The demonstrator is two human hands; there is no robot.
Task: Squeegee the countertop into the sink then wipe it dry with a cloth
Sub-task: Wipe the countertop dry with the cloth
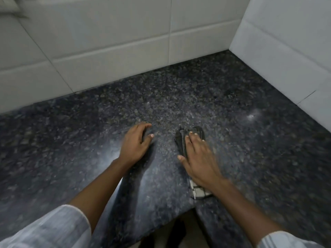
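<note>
The dark speckled granite countertop (179, 97) fills the view and runs into a corner of white tiled walls. My right hand (198, 163) lies flat, fingers spread, pressing a cloth (180, 142) onto the stone. The cloth is dark where it shows past my fingertips, and a white checked corner of it sticks out under my wrist. My left hand (136, 144) rests on the counter about a hand's width to the left, with fingers curved and apart and nothing in it. No squeegee or sink is in view.
A white tiled wall (107, 42) borders the counter at the back and another (290, 47) on the right. The counter's front edge (170, 221) has a notch near my body, with dark floor below. Light glares on the stone (252, 115).
</note>
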